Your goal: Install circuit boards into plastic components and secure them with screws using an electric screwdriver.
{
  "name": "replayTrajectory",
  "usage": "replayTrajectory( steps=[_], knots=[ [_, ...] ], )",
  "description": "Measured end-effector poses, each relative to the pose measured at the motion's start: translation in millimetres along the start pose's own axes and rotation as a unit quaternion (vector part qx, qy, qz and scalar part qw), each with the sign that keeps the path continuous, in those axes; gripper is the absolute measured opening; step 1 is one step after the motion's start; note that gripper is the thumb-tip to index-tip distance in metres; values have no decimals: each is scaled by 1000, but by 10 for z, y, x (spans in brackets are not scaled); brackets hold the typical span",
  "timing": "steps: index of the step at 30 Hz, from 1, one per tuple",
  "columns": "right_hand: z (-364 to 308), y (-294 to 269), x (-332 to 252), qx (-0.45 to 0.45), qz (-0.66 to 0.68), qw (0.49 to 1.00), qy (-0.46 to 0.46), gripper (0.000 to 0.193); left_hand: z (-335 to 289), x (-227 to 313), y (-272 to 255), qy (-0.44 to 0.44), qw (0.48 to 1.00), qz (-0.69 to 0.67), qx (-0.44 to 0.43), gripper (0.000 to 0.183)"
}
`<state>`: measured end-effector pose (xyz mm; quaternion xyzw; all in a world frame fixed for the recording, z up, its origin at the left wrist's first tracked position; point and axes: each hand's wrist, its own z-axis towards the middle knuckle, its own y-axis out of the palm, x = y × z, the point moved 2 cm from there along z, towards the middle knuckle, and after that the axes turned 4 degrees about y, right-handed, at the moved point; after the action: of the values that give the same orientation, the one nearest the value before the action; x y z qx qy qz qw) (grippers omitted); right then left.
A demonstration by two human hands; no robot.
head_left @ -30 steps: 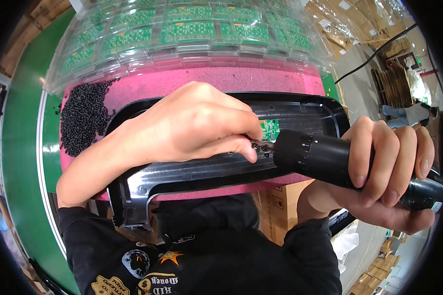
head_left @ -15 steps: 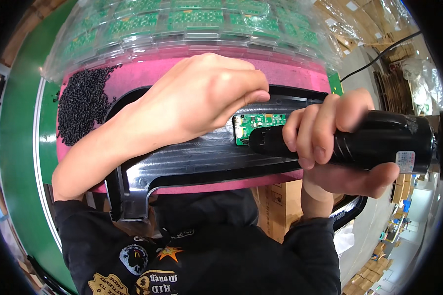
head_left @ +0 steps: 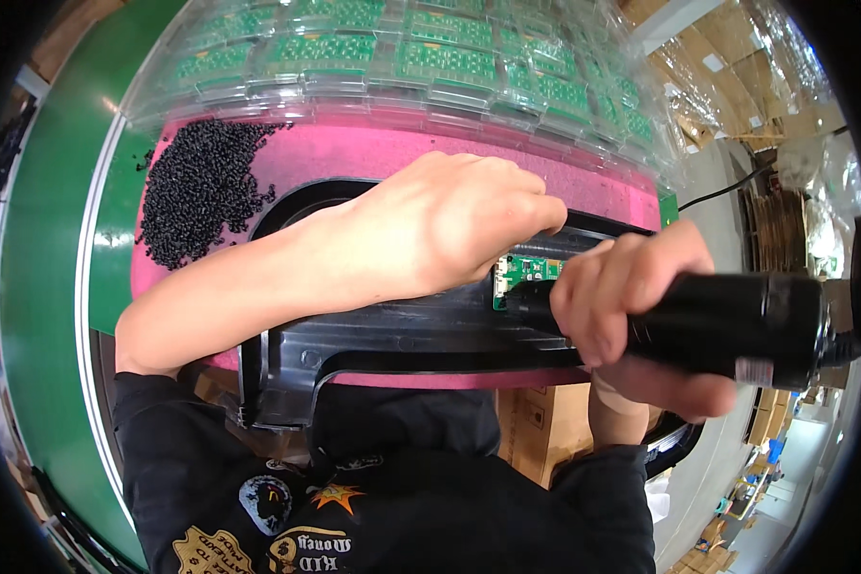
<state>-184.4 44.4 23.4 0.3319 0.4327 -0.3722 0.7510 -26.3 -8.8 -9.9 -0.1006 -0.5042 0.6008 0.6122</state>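
Observation:
My right hand (head_left: 631, 301) is wrapped round a black electric screwdriver (head_left: 751, 320), held nearly level. Its nose lies over the left end of a small green circuit board (head_left: 536, 269); the tip itself is hard to make out. The board sits inside a long black plastic housing (head_left: 402, 330), partly covered by my right hand and the tool. Above the board's left end is my left hand (head_left: 464, 220), fingers curled and closed. Whatever is in those fingers, if anything, is hidden. My left forearm crosses over the housing.
A pink mat (head_left: 354, 148) lies under the housing. Small black pieces, apparently screws, form a heap (head_left: 201, 196) at its far left. Clear plastic trays (head_left: 440, 88) of green boards are stacked at the back. A black cable (head_left: 732, 189) runs off right; cardboard boxes (head_left: 545, 430) stand below.
The whole scene has shifted right and down in view. The screwdriver's rear end has dropped a little, and my left hand stays closed near the board.

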Motion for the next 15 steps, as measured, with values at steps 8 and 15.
replayTrajectory(
  steps=[8,15],
  knots=[
    [-88,-103,-417,92,26,979,-182,57,44,-12,16,43,988,-137,-52,29],
    [-124,-167,-589,57,67,975,-202,48,134,108,-68,75,982,-173,-8,27]
  ],
)
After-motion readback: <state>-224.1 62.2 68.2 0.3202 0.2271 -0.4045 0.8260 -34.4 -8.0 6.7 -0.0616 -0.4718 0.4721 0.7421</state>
